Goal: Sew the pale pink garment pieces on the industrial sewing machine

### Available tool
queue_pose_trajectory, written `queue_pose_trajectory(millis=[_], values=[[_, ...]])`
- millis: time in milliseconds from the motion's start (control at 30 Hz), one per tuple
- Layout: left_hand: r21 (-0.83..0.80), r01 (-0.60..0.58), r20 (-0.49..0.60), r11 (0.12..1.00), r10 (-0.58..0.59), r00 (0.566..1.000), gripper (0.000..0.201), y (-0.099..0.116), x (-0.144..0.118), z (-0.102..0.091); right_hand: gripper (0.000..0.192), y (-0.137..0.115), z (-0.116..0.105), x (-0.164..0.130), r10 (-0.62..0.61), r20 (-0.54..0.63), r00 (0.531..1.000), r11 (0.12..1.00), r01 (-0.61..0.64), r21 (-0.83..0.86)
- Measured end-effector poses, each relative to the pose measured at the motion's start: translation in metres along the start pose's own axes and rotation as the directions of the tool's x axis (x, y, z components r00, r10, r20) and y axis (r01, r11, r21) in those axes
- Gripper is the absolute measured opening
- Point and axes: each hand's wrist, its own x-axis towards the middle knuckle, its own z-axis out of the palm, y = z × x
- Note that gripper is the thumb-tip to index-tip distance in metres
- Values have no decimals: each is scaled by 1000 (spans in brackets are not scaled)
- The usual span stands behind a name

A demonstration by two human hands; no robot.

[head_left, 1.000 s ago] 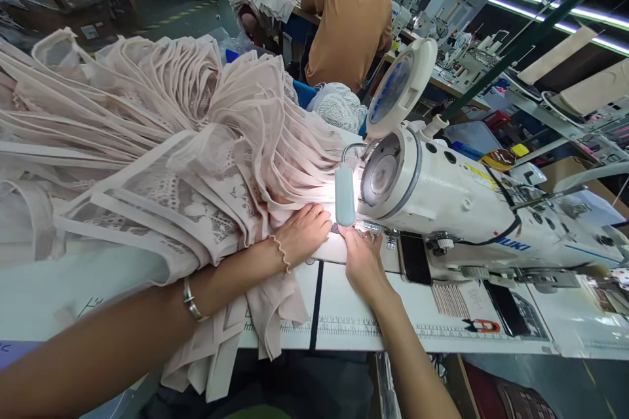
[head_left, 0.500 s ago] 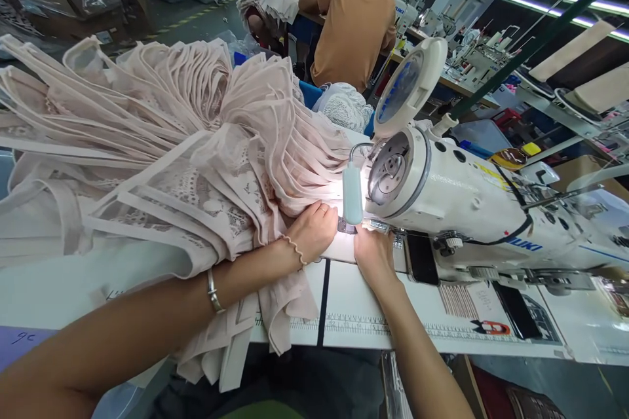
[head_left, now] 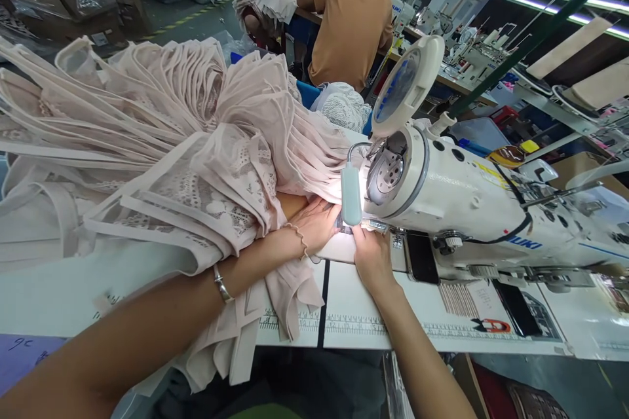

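Observation:
My left hand [head_left: 314, 228] lies at the sewing spot with its fingers stretched out flat over the edge of the pale pink lace garments [head_left: 196, 170]. These are heaped to its left, and some cloth hangs over the table's front edge below my forearm. My right hand [head_left: 372, 252] is just right of the needle area, its fingers drawn together by the presser foot; what they pinch, if anything, is hidden. The white sewing machine [head_left: 442, 177] stands over both hands. A small lit lamp [head_left: 350, 196] hangs in front of the needle and hides it.
On the machine table [head_left: 354, 308], marked with a ruler, are a dark phone [head_left: 422, 258], red-handled thread snips [head_left: 491, 325] and another black flat object [head_left: 515, 308]. A purple sheet [head_left: 24, 357] lies at left. Two people sit beyond, one in a brown shirt [head_left: 351, 26].
My left hand has loosened from a curled grip to flattened fingers, and its wrist has turned. The cloth beneath my left forearm has shifted right. The machine's round metal disc looks turned. My right hand barely moved.

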Motion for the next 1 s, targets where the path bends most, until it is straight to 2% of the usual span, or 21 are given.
queue_pose_trajectory(millis=[100, 233, 400, 600, 767, 1000], values=[[-1, 8, -28, 1000, -8, 1000, 24, 0, -1, 2, 52, 4, 5, -3, 14, -38, 999, 999, -13, 36], [17, 27, -34, 1000, -26, 999, 22, 5, -2, -5, 52, 6, 9, -5, 19, -38, 999, 997, -16, 81], [69, 39, -107, 997, -32, 994, 24, 12, -4, -16, 55, 2, 7, -3, 30, 14, 999, 998, -30, 53], [114, 46, -133, 992, -31, 991, 28, 13, -5, -18, 56, -5, 2, -2, 54, 117, 992, 998, -55, 2], [128, 63, -91, 990, -52, 994, 30, 14, -5, -19, 60, -10, -5, 1, 70, 188, 980, 997, -65, -34], [177, 100, -12, 979, -99, 995, 29, 20, -7, -28, 63, -16, -15, 5, 156, 362, 919, 987, -127, -103]])
